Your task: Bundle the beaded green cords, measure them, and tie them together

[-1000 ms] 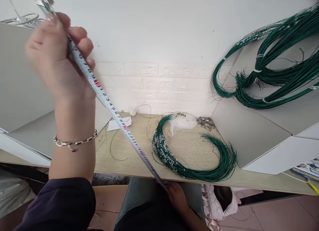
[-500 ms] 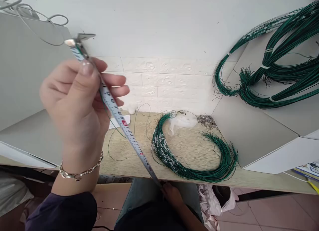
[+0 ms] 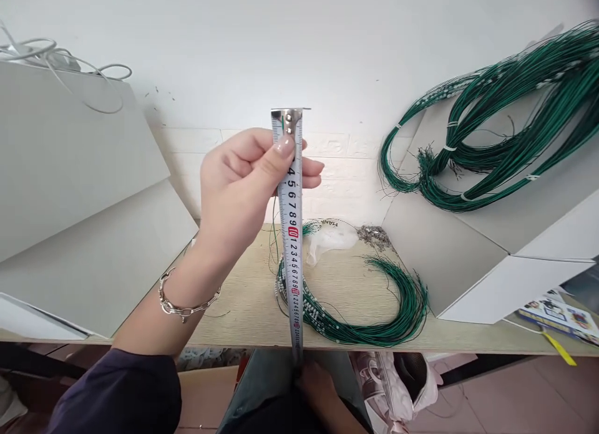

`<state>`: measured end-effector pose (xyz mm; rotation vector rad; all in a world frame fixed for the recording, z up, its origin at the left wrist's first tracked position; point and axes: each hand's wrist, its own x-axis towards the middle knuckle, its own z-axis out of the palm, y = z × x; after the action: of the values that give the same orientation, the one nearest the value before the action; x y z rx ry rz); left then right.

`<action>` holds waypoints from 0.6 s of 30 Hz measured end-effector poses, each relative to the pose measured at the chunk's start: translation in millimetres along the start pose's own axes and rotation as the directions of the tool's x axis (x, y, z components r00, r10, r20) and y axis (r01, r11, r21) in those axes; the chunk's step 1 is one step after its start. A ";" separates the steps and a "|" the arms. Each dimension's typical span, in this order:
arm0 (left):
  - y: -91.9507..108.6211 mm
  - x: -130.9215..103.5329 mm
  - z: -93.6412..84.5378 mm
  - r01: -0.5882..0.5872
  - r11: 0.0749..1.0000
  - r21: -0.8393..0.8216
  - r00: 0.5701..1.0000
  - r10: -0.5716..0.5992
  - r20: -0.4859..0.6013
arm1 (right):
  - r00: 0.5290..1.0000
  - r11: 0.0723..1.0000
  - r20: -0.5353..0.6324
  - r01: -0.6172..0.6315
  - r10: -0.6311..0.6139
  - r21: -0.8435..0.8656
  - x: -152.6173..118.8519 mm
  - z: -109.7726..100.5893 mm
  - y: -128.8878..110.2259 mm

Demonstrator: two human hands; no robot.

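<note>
Left hand [image 3: 236,194] has swung from left to centre, pinching a green wire [image 3: 282,123] against the end of the measuring tape [image 3: 290,250]; markings now legible. Tape runs near, to right hand [image 3: 317,383], grip indeterminable.

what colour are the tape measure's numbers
Mostly black on the tape measure, with red blocks at tens; clearest in the head view.

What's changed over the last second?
The left hand has moved from the upper left to mid-view, rightward and lower, swinging the tape from a slant to nearly vertical. It keeps hold of the tape's end. The right hand stays low, at the tape's lower end. The loose green wires still lie curved on the desk.
</note>
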<state>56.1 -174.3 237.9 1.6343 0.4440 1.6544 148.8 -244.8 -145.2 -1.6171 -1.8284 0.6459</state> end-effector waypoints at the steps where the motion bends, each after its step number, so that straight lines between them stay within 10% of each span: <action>1: 0.5 0.7 2.1 0.017 1.000 -0.007 1.000 -0.017 -0.007 | 0.999 1.000 0.042 0.029 -0.028 -0.009 -1.3 -14.5 -16.6; 5: 5.5 -1.3 13.2 0.150 0.979 -0.140 0.983 -0.162 -0.082 | 0.915 0.937 0.213 0.315 -0.342 0.149 -7.0 -97.3 -106.8; 8: 10.3 -5.4 20.2 0.235 0.931 -0.279 0.955 -0.274 -0.110 | 0.874 0.833 0.006 0.461 -0.486 0.307 -5.1 -141.4 -162.8; 14: 8.7 -7.8 21.0 0.246 0.930 -0.274 0.961 -0.271 -0.056 | 0.943 0.902 -0.177 0.323 -0.282 0.287 17.8 -111.6 -188.6; 18: 5.7 -9.0 19.1 0.221 0.955 -0.197 0.972 -0.233 -0.036 | 0.847 0.859 -0.412 0.455 -0.337 0.233 40.1 -94.3 -193.3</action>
<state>72.0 -189.4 238.0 1.3435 0.4683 1.5253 79.3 -234.7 62.0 -1.0079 -1.6148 0.3983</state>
